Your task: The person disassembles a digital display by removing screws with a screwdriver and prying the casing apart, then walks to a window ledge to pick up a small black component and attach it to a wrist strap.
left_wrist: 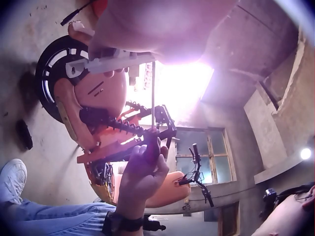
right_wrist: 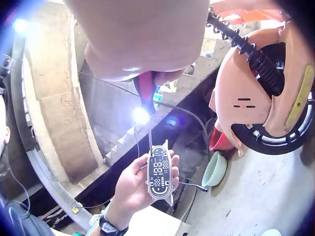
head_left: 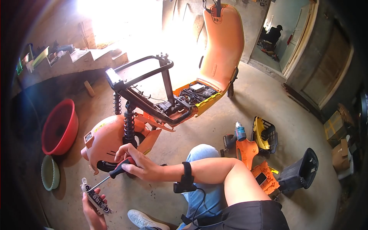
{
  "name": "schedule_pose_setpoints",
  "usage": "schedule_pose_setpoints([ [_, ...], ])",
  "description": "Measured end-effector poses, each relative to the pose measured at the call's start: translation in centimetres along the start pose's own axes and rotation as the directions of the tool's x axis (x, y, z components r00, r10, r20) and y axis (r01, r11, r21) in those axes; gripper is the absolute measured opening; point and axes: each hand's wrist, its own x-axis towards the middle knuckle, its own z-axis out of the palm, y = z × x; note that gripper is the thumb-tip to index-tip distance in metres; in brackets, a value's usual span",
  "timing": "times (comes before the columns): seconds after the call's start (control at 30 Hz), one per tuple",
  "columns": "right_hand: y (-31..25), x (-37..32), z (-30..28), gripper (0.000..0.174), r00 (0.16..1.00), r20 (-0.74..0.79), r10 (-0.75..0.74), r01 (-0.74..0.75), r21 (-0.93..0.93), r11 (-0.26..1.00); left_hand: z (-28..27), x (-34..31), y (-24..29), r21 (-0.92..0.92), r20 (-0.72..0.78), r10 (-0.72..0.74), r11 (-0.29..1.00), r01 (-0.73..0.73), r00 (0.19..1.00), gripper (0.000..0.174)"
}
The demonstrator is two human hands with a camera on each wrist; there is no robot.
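Observation:
A small display panel [head_left: 96,199] with printed digits lies in my left hand [head_left: 94,215], its fingers curled round the edges. My right hand [head_left: 136,164] grips a red and black screwdriver [head_left: 122,168], whose long shaft slants down to the upper end of the panel. In the right wrist view the shaft meets the top edge of the panel [right_wrist: 159,172], held face up by the left hand [right_wrist: 130,189]. From the left wrist view the panel [left_wrist: 110,64] shows edge-on; the right hand [left_wrist: 142,174] is round the handle at the shaft's far end.
An orange scooter body [head_left: 222,46] with exposed frame and wiring stands ahead. Red [head_left: 60,128] and green [head_left: 50,173] basins are at left. At right lie a drill [head_left: 240,131], orange panels [head_left: 265,177], a yellow part [head_left: 262,134] and a black bin [head_left: 298,172].

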Motion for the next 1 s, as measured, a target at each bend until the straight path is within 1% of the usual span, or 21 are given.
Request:
schedule_pose_setpoints([
  [0.03, -0.10, 0.06, 0.02, 0.025, 1.000, -0.001, 0.000, 0.000, 0.000, 1.000, 0.01, -0.01, -0.01, -0.009, 0.007, 0.006, 1.000, -0.006, 1.000, 0.044],
  [0.1, -0.34, 0.22, 0.13, 0.025, 0.997, -0.013, 0.077, -0.076, 0.059, 0.995, -0.04, 0.01, -0.05, -0.014, 0.011, -0.004, 1.000, 0.005, 1.000, 0.044],
  [0.2, -0.22, 0.26, 0.24, 0.027, 0.995, -0.009, 0.104, -0.104, 0.046, 0.994, -0.12, 0.04, -0.11, -0.014, 0.015, -0.023, 1.000, 0.023, 1.000, 0.044],
  [0.23, -0.07, 0.26, 0.34, 0.027, 0.994, -0.010, 0.104, -0.104, 0.046, 0.994, -0.14, 0.08, -0.16, -0.008, 0.015, -0.032, 0.999, 0.032, 0.999, 0.044],
  [0.3, 0.20, 0.19, 0.52, 0.031, 0.998, -0.037, 0.043, -0.039, 0.105, 0.994, -0.14, 0.14, -0.25, -0.004, 0.014, -0.027, 1.000, 0.027, 1.000, 0.044],
  [0.33, 0.25, 0.11, 0.41, 0.031, 0.998, -0.038, 0.043, -0.039, 0.105, 0.994, -0.15, 0.17, -0.29, 0.000, 0.012, -0.021, 1.000, 0.021, 1.000, 0.044],
  [0.4, 0.20, -0.02, 0.12, 0.034, 1.000, -0.013, 0.007, -0.007, -0.054, 0.999, -0.17, 0.13, -0.32, 0.001, 0.016, -0.014, 1.000, 0.014, 1.000, 0.043],
  [0.53, -0.05, 0.05, 0.12, 0.034, 0.999, -0.019, -0.040, 0.038, -0.087, 0.996, -0.16, 0.11, -0.31, -0.023, 0.028, -0.024, 0.999, 0.024, 0.999, 0.043],
  [0.6, -0.21, 0.02, 0.31, 0.033, 1.000, 0.013, 0.011, -0.012, 0.105, 0.994, -0.23, 0.16, -0.29, -0.024, 0.032, -0.029, 0.999, 0.030, 0.999, 0.043],
  [0.63, 0.04, 0.03, 0.24, 0.033, 1.000, 0.012, 0.010, -0.011, 0.106, 0.994, -0.26, 0.19, -0.27, -0.028, 0.035, -0.034, 0.999, 0.035, 0.999, 0.043],
  [0.7, 0.51, 0.12, 0.01, 0.036, 0.992, 0.079, 0.102, -0.111, 0.121, 0.986, -0.15, 0.16, -0.23, -0.024, 0.021, -0.035, 0.999, 0.035, 0.999, 0.043],
  [0.73, 0.48, 0.11, 0.16, 0.036, 0.992, 0.078, 0.101, -0.110, 0.123, 0.986, -0.11, 0.12, -0.19, -0.021, 0.007, -0.036, 0.999, 0.037, 0.999, 0.043],
  [0.8, 0.26, 0.03, 0.52, 0.032, 0.996, 0.002, 0.085, -0.083, 0.202, 0.976, -0.07, 0.08, -0.24, -0.010, 0.008, -0.032, 0.999, 0.032, 0.999, 0.043],
  [0.83, 0.22, 0.00, 0.49, 0.032, 0.996, 0.002, 0.084, -0.083, 0.203, 0.976, -0.04, 0.04, -0.27, 0.000, 0.010, -0.028, 1.000, 0.028, 1.000, 0.043],
  [0.9, 0.13, -0.05, 0.36, 0.029, 1.000, -0.011, -0.023, 0.024, 0.100, 0.995, 0.08, -0.04, -0.15, 0.001, 0.005, -0.030, 1.000, 0.029, 1.000, 0.043],
  [0.93, 0.12, -0.03, 0.26, 0.029, 1.000, -0.011, -0.024, 0.024, 0.100, 0.995, 0.10, -0.06, -0.12, 0.001, 0.000, -0.032, 1.000, 0.032, 1.000, 0.043],
  [1.0, 0.03, 0.07, 0.02, 0.029, 0.999, 0.030, -0.041, 0.041, 0.007, 0.999, 0.06, -0.07, -0.10, -0.001, 0.005, -0.032, 0.999, 0.032, 0.999, 0.043],
])
